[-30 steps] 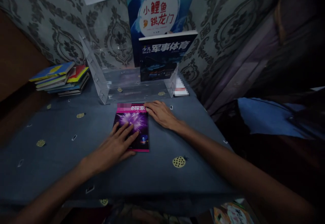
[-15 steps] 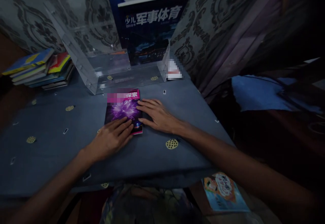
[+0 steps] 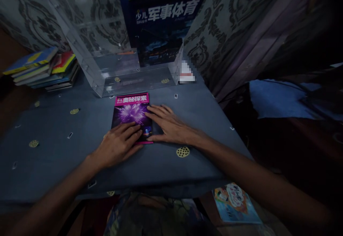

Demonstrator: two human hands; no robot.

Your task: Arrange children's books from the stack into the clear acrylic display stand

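Note:
A purple and pink book [image 3: 131,113] lies flat on the blue-grey tablecloth [image 3: 53,146], just in front of a clear acrylic stand [image 3: 107,75]. My left hand [image 3: 118,146] rests flat on the book's lower left part, fingers together. Flat at the book's right edge lies my right hand [image 3: 170,126], its fingertips touching the cover. Neither hand grips the book. In the stand, a dark blue book [image 3: 163,25] leans upright against the wall.
A stack of several thin colourful books [image 3: 43,70] sits at the back left of the table. Patterned wallpaper rises behind the stand. Under the table's front edge a light blue picture book [image 3: 235,204] lies on the floor. Dark furniture with a blue cloth [image 3: 276,98] is to the right.
My right hand slid from the book's top right corner down along its right edge. My left hand shifted toward the book's lower edge. The view tilted downward.

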